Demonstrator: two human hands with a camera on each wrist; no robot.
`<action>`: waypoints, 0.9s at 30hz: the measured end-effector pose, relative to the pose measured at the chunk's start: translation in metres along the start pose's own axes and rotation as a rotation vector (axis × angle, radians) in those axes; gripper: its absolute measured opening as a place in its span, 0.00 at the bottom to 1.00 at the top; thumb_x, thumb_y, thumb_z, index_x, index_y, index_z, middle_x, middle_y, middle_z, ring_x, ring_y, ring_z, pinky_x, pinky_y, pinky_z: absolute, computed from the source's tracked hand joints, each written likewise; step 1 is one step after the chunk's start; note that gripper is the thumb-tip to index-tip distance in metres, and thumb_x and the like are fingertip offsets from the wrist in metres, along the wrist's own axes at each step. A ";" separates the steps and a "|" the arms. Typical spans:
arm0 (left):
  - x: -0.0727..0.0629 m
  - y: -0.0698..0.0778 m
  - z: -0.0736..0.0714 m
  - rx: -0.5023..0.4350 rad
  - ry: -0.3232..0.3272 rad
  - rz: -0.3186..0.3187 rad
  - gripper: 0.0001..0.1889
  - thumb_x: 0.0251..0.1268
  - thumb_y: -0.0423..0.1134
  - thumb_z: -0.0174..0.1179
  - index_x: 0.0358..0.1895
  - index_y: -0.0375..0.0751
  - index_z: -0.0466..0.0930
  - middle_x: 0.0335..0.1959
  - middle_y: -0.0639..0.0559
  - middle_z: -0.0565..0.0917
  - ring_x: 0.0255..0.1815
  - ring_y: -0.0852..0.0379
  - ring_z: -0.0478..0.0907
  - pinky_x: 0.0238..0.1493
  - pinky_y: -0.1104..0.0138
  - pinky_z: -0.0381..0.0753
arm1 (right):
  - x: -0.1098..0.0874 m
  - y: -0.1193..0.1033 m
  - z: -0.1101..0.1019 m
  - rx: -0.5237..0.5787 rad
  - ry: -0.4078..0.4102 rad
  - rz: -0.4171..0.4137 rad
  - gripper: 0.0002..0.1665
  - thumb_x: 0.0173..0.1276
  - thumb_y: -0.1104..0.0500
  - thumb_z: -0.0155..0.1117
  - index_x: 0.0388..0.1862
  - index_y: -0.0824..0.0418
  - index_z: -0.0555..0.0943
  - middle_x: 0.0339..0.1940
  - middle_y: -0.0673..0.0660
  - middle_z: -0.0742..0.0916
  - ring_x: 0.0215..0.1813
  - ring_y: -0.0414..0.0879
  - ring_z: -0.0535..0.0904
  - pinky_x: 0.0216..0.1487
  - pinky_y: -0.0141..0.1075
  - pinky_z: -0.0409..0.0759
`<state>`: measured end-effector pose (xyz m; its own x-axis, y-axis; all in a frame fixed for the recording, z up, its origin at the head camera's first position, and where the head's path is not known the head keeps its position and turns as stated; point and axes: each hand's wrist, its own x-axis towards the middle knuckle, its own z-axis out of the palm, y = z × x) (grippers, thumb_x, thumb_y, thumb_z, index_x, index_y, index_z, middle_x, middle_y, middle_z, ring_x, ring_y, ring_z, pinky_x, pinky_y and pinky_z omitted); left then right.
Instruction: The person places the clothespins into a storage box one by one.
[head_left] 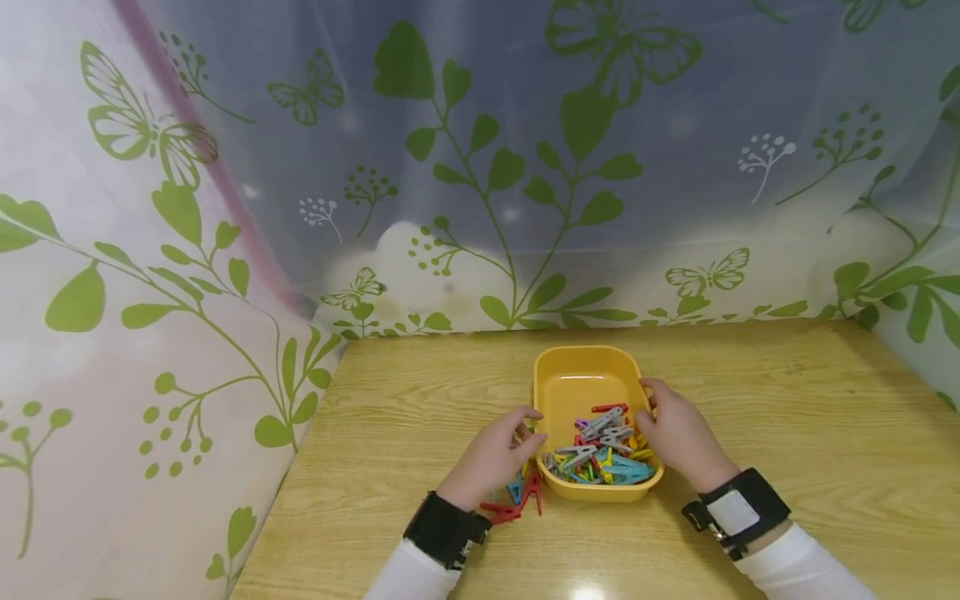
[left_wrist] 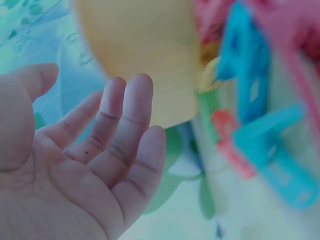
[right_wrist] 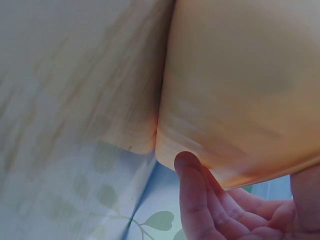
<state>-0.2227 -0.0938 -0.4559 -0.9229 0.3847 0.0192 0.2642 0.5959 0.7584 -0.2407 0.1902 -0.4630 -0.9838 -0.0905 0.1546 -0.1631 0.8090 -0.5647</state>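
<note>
A yellow plastic basin (head_left: pixel 585 367) stands on the table, with colourful clothespins (head_left: pixel 600 446) heaped toward its near end. My right hand (head_left: pixel 682 437) grips the basin's right rim, thumb over the edge and fingers (right_wrist: pixel 192 200) against the outer wall. On the other side, my left hand (head_left: pixel 491 454) is at the left rim, its thumb and fingers spread apart with nothing between them. The left wrist view shows its fingers (left_wrist: pixel 137 107) loosely bent in front of the basin wall (left_wrist: pixel 145 45). More clothespins (head_left: pixel 510 504), red and blue, lie on the table beside the left wrist.
The wood-grain table (head_left: pixel 810 417) extends to both sides of the basin. A curtain (head_left: pixel 480 167) printed with leaves and butterflies closes off the back and sides. Each wrist wears a black strap (head_left: pixel 750 508) with a device.
</note>
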 end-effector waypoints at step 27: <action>-0.038 -0.019 -0.033 0.378 0.017 -0.145 0.09 0.67 0.39 0.70 0.31 0.42 0.80 0.22 0.56 0.75 0.21 0.61 0.65 0.25 0.68 0.65 | 0.001 0.002 0.003 0.010 -0.025 0.048 0.33 0.77 0.61 0.55 0.75 0.74 0.62 0.50 0.73 0.84 0.27 0.45 0.77 0.24 0.35 0.75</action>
<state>-0.2019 -0.1432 -0.4493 -0.9618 0.2676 -0.0570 0.2123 0.8614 0.4614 -0.2424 0.1899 -0.4660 -0.9921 -0.0657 0.1069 -0.1158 0.8072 -0.5787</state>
